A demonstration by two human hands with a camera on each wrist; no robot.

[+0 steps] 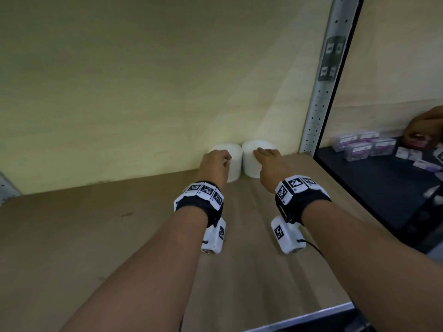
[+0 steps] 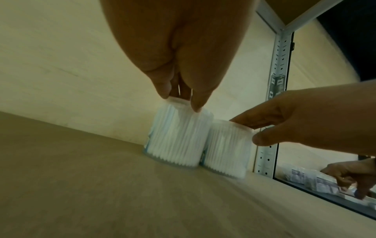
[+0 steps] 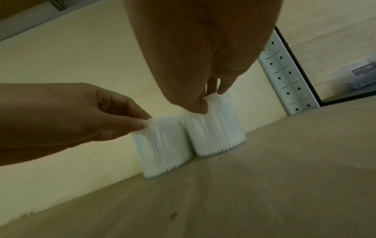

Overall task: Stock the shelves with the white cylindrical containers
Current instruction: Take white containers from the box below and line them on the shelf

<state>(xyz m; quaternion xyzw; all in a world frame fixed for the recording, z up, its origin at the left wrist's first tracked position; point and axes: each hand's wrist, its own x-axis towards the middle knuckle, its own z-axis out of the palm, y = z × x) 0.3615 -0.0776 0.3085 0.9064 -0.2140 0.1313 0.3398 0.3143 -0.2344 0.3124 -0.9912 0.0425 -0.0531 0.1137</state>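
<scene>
Steel upright [image 1: 318,97] beside containers [image 1: 251,161]

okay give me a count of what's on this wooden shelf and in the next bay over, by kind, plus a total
White cylindrical containers: 2, standing side by side on the wooden shelf, left hand gripping one, right hand the other.
Purple-labelled packs in the next bay: several, too blurred to count.
Total countable: 2.

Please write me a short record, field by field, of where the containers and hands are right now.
surface: wooden shelf, pale back wall behind
left container: upright at the back, by the wall
right container: upright, close beside the left one
left hand: grip on the left container's top rim
right hand: grip on the right container's top rim
side: metal post on the right
</scene>
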